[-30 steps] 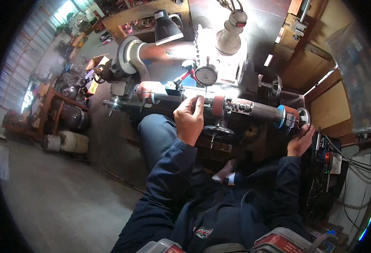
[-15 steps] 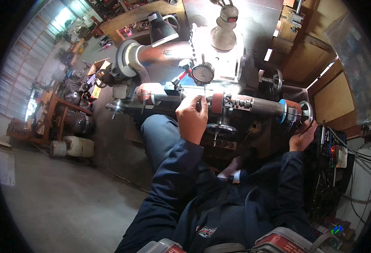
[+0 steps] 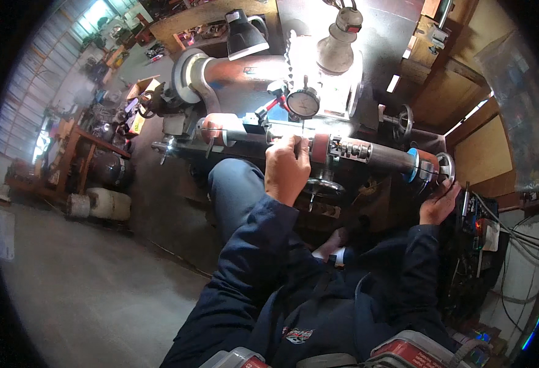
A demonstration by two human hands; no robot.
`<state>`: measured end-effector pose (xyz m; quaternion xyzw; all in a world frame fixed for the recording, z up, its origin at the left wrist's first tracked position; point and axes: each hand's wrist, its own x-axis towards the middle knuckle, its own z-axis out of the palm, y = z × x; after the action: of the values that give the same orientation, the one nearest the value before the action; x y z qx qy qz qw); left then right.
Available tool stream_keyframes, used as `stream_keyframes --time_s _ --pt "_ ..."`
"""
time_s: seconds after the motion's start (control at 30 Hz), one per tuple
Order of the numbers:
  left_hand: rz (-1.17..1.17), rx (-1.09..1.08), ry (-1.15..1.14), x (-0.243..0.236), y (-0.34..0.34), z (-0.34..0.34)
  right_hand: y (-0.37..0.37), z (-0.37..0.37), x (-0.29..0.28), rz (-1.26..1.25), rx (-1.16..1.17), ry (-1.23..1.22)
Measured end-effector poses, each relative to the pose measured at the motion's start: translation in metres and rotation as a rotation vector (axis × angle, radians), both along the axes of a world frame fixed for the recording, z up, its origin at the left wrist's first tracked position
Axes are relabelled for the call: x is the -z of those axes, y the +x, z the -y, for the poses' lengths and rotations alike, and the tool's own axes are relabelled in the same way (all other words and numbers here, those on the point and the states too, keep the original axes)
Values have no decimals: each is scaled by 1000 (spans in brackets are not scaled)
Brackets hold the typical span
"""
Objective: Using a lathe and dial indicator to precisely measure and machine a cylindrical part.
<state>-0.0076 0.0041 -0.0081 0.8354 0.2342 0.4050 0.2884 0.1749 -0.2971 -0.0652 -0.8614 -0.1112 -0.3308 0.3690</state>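
Observation:
My left hand [image 3: 286, 172] is raised to the middle of a long horizontal machine shaft [image 3: 392, 157], its fingertips pinched together at the bright metal part there. What lies between them is hidden by glare and the fingers. Just above stands a round dial gauge [image 3: 303, 103] on a red and black holder [image 3: 269, 107], its stem reaching down close to my fingers. A reddish collar [image 3: 320, 148] sits right of the hand. My right hand [image 3: 439, 202] is curled round the lower rim of a chrome handwheel [image 3: 446, 167] at the shaft's right end.
Below the shaft is a second handwheel [image 3: 323, 186], with another handwheel [image 3: 404, 122] behind at right. A black lamp [image 3: 245, 38] leans over the machine's reddish cylinder [image 3: 245, 72]. Cables [image 3: 514, 233] hang at the right. A wooden rack [image 3: 73, 165] stands at the left.
The whole view has shifted slightly. My left fingers stay pinched at the shaft under the gauge, a little differently bent. The right hand keeps its place on the handwheel.

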Motion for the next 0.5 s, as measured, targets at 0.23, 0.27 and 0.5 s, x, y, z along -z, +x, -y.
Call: stream_keyframes --time_s 0.23,0.27,0.5 --pt "-14 112 14 3 -5 -10 5 5 12 -59 68 4" --pt "-13 110 14 3 -4 -11 5 6 12 -59 66 3" --pt "-36 156 45 -3 -7 -14 3 3 5 -63 41 3"
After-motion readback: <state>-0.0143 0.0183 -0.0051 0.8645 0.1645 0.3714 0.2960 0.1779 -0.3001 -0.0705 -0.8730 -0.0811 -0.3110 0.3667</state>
